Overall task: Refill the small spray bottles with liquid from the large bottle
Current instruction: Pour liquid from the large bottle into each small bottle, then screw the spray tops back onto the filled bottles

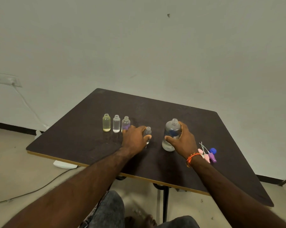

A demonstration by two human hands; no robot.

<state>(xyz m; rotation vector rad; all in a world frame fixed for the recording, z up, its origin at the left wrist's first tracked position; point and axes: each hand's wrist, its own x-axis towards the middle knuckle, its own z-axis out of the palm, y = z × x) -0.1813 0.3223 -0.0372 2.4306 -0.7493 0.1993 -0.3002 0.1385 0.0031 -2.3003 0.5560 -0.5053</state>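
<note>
On the dark table point(83, 139) my right hand point(183, 140) grips the large clear bottle point(171, 130), which stands upright, uncapped and partly filled. My left hand point(134, 139) holds a small clear open bottle point(148, 131) upright, thumb across its front. Three more small open bottles stand in a row to the left: a yellowish one point(106, 122), a clear one point(116, 123) and a purple-tinted one point(125, 123) just behind my left fingers.
Pink and purple spray heads with dip tubes point(207, 156) and a blue cap point(213, 150) lie on the table right of my right wrist. A white cable runs from a wall socket point(8, 79) down to the floor at left. My knees sit below the table's front edge.
</note>
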